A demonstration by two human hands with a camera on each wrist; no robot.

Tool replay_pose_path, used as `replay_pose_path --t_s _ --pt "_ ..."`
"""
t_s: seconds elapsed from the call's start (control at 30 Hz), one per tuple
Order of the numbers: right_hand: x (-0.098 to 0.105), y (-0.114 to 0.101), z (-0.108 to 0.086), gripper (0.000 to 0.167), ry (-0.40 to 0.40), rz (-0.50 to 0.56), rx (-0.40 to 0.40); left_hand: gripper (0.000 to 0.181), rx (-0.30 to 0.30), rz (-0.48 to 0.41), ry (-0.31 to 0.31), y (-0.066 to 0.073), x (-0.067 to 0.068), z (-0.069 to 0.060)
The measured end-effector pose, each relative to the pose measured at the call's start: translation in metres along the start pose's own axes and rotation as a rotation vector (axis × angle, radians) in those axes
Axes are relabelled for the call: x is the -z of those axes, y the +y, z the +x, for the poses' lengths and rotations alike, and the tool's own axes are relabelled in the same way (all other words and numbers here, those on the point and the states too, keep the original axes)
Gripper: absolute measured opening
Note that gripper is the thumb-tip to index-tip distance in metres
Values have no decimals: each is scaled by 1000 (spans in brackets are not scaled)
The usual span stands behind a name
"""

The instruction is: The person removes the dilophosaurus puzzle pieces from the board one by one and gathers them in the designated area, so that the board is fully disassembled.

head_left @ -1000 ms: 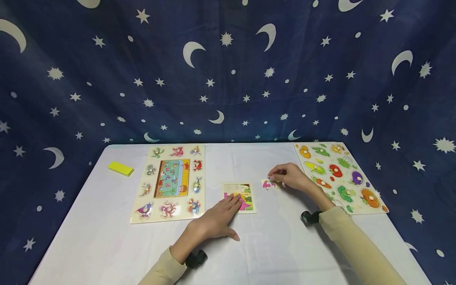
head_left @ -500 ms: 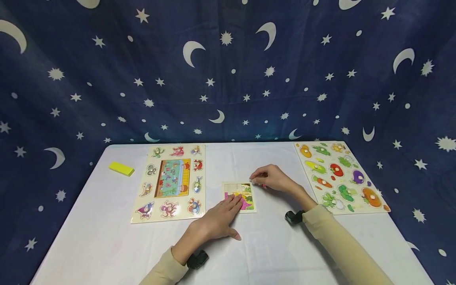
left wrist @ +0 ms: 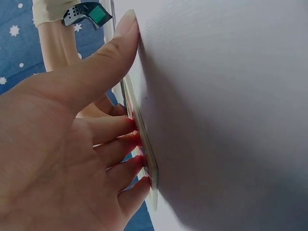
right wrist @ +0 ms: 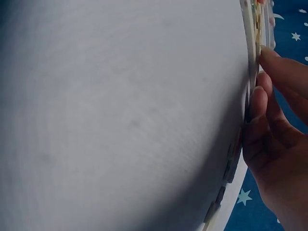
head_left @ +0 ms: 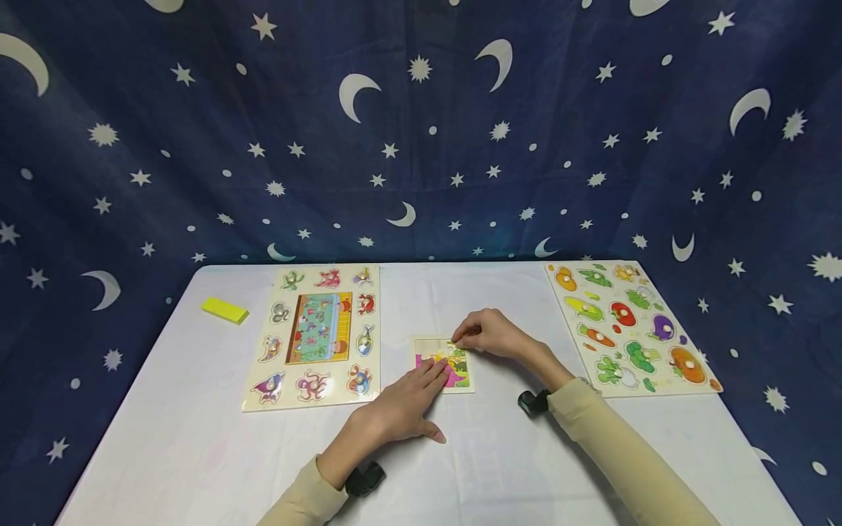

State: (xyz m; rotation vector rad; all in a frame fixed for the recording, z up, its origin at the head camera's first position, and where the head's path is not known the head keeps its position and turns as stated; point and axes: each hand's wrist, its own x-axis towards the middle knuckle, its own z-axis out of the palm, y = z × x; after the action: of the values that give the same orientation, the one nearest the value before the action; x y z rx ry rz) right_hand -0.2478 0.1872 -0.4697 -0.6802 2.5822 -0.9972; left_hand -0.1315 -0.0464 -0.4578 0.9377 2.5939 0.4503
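Note:
In the head view my left hand (head_left: 403, 403) rests on a small framed jigsaw puzzle (head_left: 459, 378) with a pink figure and green scenery. Its fingers lie nearly straight across the lower left of the puzzle, thumb out over the cloth. At the puzzle's upper right corner, my right hand (head_left: 495, 334) pinches a small puzzle piece, mostly hidden by the fingertips. The right wrist view has the thumb and fingers (right wrist: 275, 65) at the frame's edge. Loose puzzle pieces (right wrist: 233, 156) lie on the table beside it, hidden under the hand in the head view.
A sea-animal peg board (head_left: 263, 394) lies on the left, a vegetable peg board (head_left: 631, 365) on the right. A yellow block (head_left: 225, 310) sits at the far left of the white table (head_left: 164, 438). Behind hangs a dark blue star-patterned curtain (head_left: 296, 95).
My right hand has moved left from the loose pieces to the puzzle's upper right corner, carrying a puzzle piece. The left hand has stayed on the puzzle.

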Motion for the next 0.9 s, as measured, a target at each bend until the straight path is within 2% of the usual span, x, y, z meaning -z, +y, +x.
replay_pose_path --t_s 0.2,0.37,0.6,0.9 --pt "-1 -2 -1 6 -17 -26 23 105 0 8 1 0 0 0" --pt "0 -3 -1 18 -48 -18 22 105 5 2 -3 0 -1 1" --pt "1 -10 -1 21 -92 -42 -23 105 9 -4 -3 -1 -2 1" --pt "2 -9 -4 19 -68 -2 -21 105 13 -11 -12 -2 -3 0"
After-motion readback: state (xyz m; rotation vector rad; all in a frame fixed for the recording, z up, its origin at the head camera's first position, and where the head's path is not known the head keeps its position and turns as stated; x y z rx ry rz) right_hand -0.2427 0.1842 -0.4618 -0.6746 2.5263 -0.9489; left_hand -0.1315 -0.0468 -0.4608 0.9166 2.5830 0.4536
